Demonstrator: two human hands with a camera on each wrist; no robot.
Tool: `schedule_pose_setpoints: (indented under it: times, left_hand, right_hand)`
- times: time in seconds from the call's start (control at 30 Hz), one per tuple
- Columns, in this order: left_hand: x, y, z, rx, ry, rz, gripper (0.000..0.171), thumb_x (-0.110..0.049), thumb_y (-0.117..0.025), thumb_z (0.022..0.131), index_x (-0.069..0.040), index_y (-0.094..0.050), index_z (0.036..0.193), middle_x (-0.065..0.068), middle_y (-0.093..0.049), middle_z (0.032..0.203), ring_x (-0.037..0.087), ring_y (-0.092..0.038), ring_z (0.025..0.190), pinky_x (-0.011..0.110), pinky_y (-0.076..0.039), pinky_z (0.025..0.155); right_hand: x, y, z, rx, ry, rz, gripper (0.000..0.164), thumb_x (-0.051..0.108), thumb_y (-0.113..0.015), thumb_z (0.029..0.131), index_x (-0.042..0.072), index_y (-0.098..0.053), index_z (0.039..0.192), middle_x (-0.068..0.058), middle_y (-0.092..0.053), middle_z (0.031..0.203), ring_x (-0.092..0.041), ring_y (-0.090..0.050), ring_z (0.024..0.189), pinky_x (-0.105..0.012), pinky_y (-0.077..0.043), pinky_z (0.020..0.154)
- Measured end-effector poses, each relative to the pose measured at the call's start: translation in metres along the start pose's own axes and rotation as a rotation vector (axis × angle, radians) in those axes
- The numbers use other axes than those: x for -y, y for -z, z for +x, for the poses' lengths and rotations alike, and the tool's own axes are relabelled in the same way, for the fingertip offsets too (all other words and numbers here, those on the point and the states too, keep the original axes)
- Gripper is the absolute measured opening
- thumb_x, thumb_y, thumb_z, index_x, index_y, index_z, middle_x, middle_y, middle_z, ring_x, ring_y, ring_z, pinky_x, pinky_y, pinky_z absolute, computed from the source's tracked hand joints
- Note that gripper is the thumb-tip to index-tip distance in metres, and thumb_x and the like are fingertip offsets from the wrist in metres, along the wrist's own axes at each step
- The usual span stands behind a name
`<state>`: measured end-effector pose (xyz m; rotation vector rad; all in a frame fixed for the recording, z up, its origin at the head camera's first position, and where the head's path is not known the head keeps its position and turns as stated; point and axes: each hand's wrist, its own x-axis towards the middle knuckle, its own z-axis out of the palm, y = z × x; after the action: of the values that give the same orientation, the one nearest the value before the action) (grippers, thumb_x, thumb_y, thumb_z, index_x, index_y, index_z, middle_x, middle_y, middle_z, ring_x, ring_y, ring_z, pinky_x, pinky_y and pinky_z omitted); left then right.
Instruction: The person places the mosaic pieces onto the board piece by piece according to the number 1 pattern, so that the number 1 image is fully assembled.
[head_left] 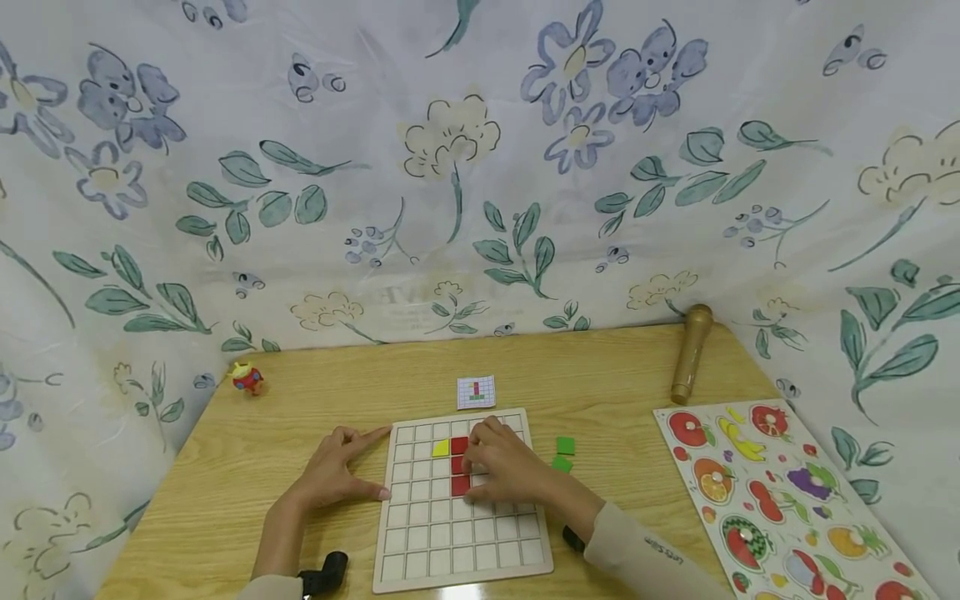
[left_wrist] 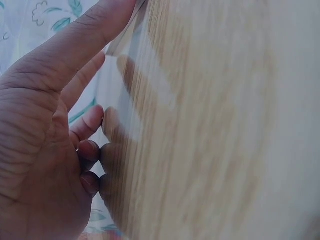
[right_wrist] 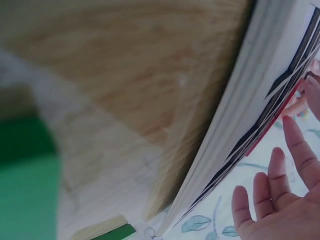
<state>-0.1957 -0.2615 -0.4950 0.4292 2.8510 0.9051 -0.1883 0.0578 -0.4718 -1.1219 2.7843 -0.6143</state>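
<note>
Near edge: black strap gear (head_left: 324,575) at the desk's front edge, beside the left sleeve.
Board: pale wooden grid board (head_left: 459,500) lies flat near the front edge, mid-desk; most cells bare.
Left hand (head_left: 335,472): fingers spread and straight, flat on the desk, tips touching the board's left edge.
Right hand (head_left: 504,467): fingers bent down over the red square tiles (head_left: 460,465); a pinch cannot be confirmed.
Tiles: red ones in a short column, yellow square tile (head_left: 440,447) just left of the top one.
Risk: a tile set askew may ride the grid rib; a sideways nudge could dislodge seated neighbours.
Spares: two green square tiles (head_left: 564,452) off the board's right edge.
Far: small pattern card (head_left: 476,392) behind the board.
</note>
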Motion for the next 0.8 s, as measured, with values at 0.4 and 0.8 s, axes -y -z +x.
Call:
schedule_pose_setpoints:
  times: [0.4, 0.8]
  left_hand:
    - [0.003, -0.001, 0.002, -0.002, -0.003, 0.008, 0.096, -0.05, -0.091, 0.061, -0.028, -0.052, 0.146, 0.003, -0.033, 0.099, 0.02, -0.03, 0.091, 0.035, -0.025, 0.075]
    - [0.002, -0.001, 0.001, 0.001, -0.002, -0.003, 0.096, -0.049, -0.091, 0.061, -0.026, -0.052, 0.146, 0.005, -0.034, 0.101, 0.021, -0.031, 0.092, 0.036, -0.026, 0.076]
  right_hand:
    - [-0.019, 0.012, -0.015, -0.062, -0.059, 0.194, 0.035, 0.028, -0.088, 0.074, 0.015, -0.074, 0.102, 0.006, -0.05, 0.106, -0.013, -0.039, 0.108, -0.037, -0.038, 0.098]
    - [-0.037, 0.021, -0.04, -0.098, -0.13, 0.271, 0.028, 0.02, -0.085, 0.079, 0.013, -0.074, 0.104, 0.005, -0.049, 0.109, -0.016, -0.038, 0.114, -0.043, -0.038, 0.099]
